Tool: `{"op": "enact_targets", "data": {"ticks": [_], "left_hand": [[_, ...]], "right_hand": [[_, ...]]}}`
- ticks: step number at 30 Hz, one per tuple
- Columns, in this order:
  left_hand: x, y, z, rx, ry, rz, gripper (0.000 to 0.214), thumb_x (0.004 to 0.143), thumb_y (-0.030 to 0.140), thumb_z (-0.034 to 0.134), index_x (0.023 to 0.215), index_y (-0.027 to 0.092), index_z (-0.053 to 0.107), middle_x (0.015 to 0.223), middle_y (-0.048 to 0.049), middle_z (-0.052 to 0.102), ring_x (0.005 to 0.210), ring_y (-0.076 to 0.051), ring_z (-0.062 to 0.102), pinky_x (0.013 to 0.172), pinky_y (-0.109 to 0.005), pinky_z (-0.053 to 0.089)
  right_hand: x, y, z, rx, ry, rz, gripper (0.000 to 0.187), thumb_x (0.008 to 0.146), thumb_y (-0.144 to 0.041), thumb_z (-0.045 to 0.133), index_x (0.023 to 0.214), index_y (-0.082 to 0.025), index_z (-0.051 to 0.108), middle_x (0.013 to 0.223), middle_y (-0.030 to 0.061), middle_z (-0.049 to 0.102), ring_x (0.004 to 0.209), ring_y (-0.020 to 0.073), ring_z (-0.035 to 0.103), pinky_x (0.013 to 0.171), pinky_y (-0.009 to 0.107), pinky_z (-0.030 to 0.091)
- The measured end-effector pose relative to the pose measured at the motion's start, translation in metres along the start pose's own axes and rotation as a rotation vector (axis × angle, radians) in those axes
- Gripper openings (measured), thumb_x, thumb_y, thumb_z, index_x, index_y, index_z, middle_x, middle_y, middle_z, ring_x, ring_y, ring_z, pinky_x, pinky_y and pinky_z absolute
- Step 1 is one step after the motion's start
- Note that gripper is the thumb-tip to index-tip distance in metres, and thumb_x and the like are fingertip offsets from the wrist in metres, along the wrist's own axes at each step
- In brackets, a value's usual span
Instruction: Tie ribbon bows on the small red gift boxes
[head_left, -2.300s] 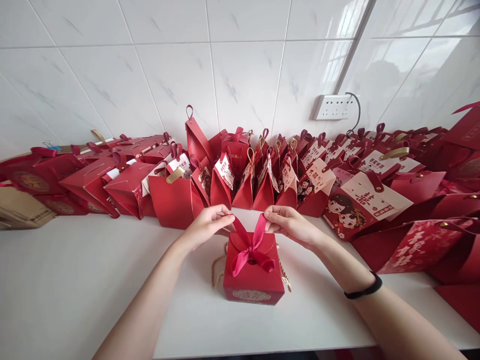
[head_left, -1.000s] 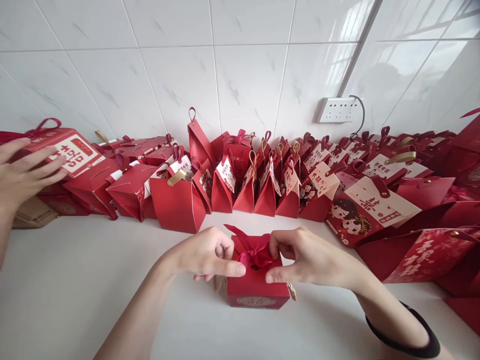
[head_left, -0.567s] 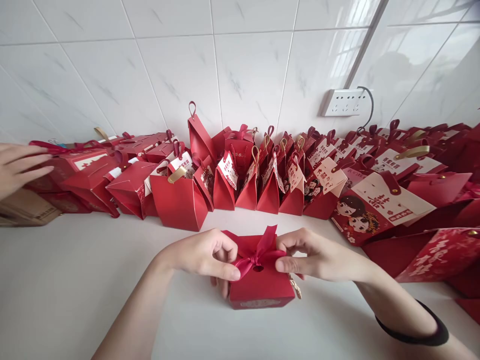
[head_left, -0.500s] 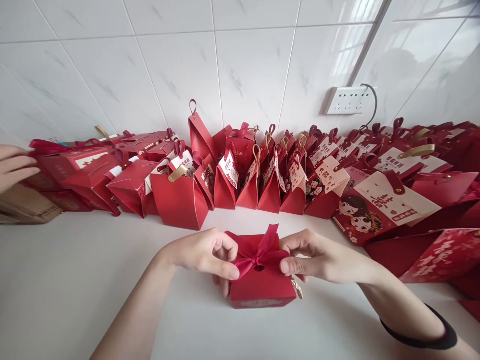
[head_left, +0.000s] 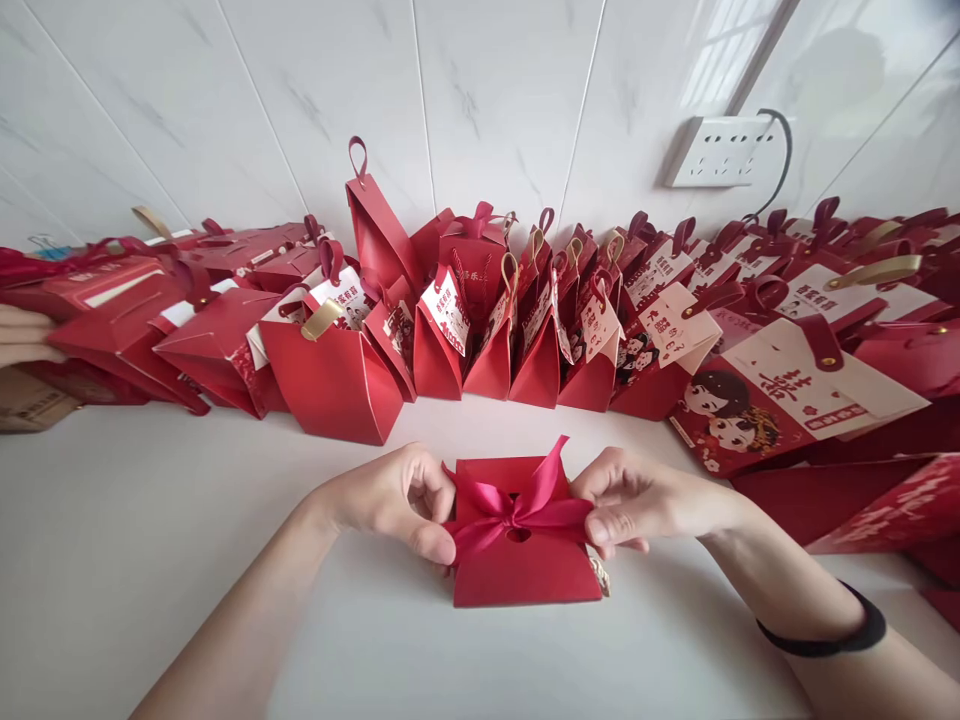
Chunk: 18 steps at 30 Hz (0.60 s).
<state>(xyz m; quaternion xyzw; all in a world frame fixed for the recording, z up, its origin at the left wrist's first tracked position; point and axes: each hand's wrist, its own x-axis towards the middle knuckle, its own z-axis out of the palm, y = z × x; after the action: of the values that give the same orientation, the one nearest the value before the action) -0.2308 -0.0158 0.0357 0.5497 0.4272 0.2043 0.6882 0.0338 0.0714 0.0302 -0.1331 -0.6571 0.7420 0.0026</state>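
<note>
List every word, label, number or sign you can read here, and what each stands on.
"囍": the pale flap of the large cartoon-couple box.
"大囍的日子", as best it reads: a smaller pale flap left of it.
Too small or blurred: the other pale flaps, the gold lettering on the back box, the white characters on the far-right panel, the brown bag's print.
None visible: the ribbon-tied box in front.

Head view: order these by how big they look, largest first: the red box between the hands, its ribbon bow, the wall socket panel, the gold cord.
1. Red box
2. Ribbon bow and socket panel: too close to rank, with the panel farther back
3. Gold cord, visible part only
</note>
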Motion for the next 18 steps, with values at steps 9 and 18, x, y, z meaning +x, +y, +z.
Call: {"op": "enact_targets", "data": {"ticks": [9,18], "left_hand": [[0.002,0.003,-0.001,-0.007,-0.08,0.028,0.023,0.061,0.021,0.072,0.047,0.015,0.055,0.057,-0.0045,0.069,0.055,-0.014,0.062,0.051,-0.022,0.045],[0.001,0.001,-0.002,-0.091,-0.086,-0.063,0.021,0.059,0.019,0.074,0.048,0.015,0.056,0.054,-0.0012,0.069,0.05,-0.013,0.063,0.046,-0.019,0.049]], "right_hand": [[0.005,0.012,-0.01,0.029,-0.041,0.014,0.035,0.073,-0.04,0.073,0.061,-0.009,0.062,0.051,-0.0009,0.054,0.043,0.0026,0.041,0.036,0.014,0.028],[0.004,0.016,-0.016,0.054,-0.116,0.024,0.03,0.075,-0.033,0.072,0.06,-0.009,0.059,0.051,-0.0026,0.054,0.039,0.0008,0.038,0.035,0.014,0.024]]}}
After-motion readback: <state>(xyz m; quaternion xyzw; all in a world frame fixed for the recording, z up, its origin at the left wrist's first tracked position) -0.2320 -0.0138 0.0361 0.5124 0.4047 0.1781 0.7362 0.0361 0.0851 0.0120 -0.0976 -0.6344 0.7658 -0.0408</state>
